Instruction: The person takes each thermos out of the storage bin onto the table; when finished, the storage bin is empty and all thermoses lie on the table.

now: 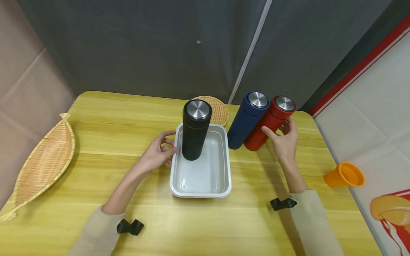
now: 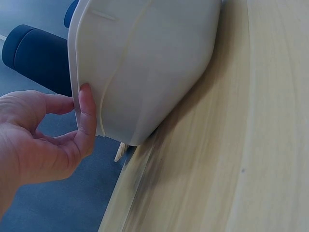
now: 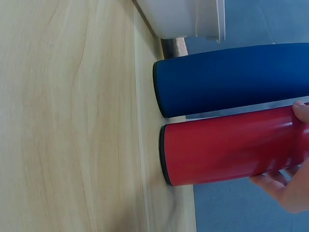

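Observation:
My left hand (image 1: pixel 157 152) pinches the left rim of a white rectangular plastic tub (image 1: pixel 200 190); the left wrist view shows the thumb and a finger (image 2: pixel 86 113) at that rim. Inside the tub a black thermos bottle (image 1: pixel 193 135) with a silver lid stands upright, toward the left side. To the right of the tub, my right hand (image 1: pixel 285 140) grips a red thermos bottle (image 1: pixel 266 128) around its upper part. A blue thermos bottle (image 1: pixel 245 124) stands close beside the red one, between it and the tub. Both have silver lids.
A round woven mat (image 1: pixel 219 111) lies behind the tub. At the far left is a leaf-shaped woven basket (image 1: pixel 46 161). An orange cup (image 1: pixel 344 175) sits near the right edge of the wooden table (image 1: pixel 198 227). A dark grey curtain-like surface (image 1: pixel 144 46) rises behind the table.

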The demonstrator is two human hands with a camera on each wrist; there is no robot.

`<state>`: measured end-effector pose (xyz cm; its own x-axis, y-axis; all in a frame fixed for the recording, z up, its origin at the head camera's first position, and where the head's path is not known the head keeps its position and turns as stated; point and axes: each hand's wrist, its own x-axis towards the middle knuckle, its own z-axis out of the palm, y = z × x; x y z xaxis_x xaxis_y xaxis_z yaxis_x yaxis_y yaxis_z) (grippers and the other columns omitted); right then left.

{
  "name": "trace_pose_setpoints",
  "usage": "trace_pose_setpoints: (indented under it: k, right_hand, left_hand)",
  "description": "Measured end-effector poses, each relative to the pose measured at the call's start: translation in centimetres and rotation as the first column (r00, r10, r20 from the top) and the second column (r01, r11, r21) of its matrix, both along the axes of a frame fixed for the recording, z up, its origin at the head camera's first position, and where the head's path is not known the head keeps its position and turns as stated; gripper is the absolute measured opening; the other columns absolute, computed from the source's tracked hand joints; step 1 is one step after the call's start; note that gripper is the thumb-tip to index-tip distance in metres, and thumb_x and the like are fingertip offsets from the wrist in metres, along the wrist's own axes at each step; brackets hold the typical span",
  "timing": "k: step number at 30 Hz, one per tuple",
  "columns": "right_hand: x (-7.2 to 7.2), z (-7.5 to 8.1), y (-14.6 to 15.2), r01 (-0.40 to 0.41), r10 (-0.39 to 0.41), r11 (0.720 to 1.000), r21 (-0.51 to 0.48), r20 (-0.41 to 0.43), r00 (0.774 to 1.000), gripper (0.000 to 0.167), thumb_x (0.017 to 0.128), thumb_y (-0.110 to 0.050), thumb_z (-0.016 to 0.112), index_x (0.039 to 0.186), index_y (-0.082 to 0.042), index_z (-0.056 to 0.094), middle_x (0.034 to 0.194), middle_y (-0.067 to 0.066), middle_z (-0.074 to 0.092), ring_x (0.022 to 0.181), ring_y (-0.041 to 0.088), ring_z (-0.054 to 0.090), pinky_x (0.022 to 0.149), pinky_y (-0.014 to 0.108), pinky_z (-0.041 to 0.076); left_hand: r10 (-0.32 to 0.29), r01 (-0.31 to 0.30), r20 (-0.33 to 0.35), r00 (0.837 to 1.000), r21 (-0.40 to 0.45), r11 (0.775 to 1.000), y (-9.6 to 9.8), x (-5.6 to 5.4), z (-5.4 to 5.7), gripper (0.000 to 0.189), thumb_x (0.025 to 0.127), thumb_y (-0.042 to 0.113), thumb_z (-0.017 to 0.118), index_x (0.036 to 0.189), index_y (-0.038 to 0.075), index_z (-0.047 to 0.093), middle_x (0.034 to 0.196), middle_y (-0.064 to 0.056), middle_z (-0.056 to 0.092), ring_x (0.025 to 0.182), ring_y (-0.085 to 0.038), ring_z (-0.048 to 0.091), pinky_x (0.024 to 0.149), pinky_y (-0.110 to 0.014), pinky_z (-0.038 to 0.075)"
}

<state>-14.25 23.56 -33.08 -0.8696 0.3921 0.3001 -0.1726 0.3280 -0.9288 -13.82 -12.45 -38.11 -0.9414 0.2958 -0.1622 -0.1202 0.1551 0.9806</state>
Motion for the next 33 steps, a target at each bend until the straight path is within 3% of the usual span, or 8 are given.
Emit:
trace_pose_setpoints:
  k: [8, 16, 23, 33]
  right_hand:
    - [-0.2, -0.3, 0.4, -0.018, 0.018, 1.000, -0.012, -0.018, 1.000, 0.060, 0.078, -0.004, 0.078, 0.131, -0.001, 0.051, 0.112, 0.001, 0.058, 0.101, 0.013, 0.053, 0.087, 0.025, 0.047]
    - [-0.2, -1.7, 0.9, -0.063, 0.059, 0.997, -0.044, -0.083, 0.995, 0.060, 0.078, -0.001, 0.077, 0.133, -0.005, 0.053, 0.113, 0.001, 0.061, 0.101, 0.015, 0.058, 0.078, 0.020, 0.053]
    - [-0.5, -1.9, 0.9, -0.090, 0.084, 0.993, -0.072, -0.087, 0.993, 0.061, 0.078, 0.000, 0.077, 0.134, -0.006, 0.053, 0.115, 0.004, 0.062, 0.103, 0.015, 0.059, 0.081, 0.020, 0.052]
    - [-0.3, -2.1, 1.1, -0.086, 0.079, 0.990, -0.112, -0.060, 0.995, 0.052, 0.078, 0.000, 0.077, 0.127, -0.007, 0.059, 0.110, 0.000, 0.063, 0.102, 0.016, 0.058, 0.087, 0.023, 0.050]
  left_hand:
    - [-0.002, 0.002, -0.005, 1.000, -0.004, 1.000, 0.0, 0.0, -0.1, 0.060, 0.093, 0.002, 0.060, 0.145, 0.005, 0.031, 0.112, -0.019, 0.046, 0.066, -0.024, 0.056, 0.063, -0.055, 0.057]
    - [-0.004, 0.003, -0.010, 1.000, -0.010, 1.000, 0.1, 0.0, 0.0, 0.059, 0.094, 0.002, 0.059, 0.146, 0.005, 0.031, 0.112, -0.019, 0.045, 0.067, -0.025, 0.056, 0.063, -0.055, 0.057]
    - [0.000, 0.000, -0.007, 1.000, -0.008, 1.000, -0.1, 0.0, 0.0, 0.059, 0.094, 0.002, 0.059, 0.145, 0.006, 0.031, 0.111, -0.019, 0.046, 0.068, -0.029, 0.057, 0.063, -0.055, 0.057]
    - [-0.009, 0.009, -0.021, 1.000, 0.003, 1.000, -0.1, 0.0, 0.0, 0.059, 0.094, 0.002, 0.058, 0.146, 0.003, 0.030, 0.111, -0.019, 0.046, 0.067, -0.021, 0.057, 0.063, -0.053, 0.058]
